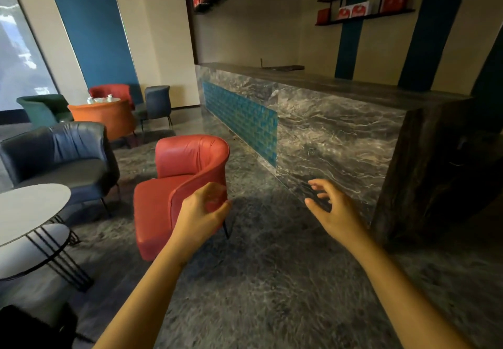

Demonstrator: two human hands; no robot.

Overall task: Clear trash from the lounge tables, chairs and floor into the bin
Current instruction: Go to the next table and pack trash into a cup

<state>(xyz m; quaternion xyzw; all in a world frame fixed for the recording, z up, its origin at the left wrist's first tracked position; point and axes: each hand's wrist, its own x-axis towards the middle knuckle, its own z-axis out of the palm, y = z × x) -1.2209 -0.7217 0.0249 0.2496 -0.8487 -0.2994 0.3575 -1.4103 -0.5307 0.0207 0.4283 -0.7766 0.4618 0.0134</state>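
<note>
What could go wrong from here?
1. White cups on the far table look like crockery, not trash; they could get binned by mistake.
2. The left hand is in front of the red chair and may clip its arm.
3. The near table has thin black legs that could catch a foot.

A lounge or reception area: a long grey marble counter (313, 109), padded red leather tub armchair (185, 185), round white side surface (30, 207), wall shelves of red boxes (367, 8)
</note>
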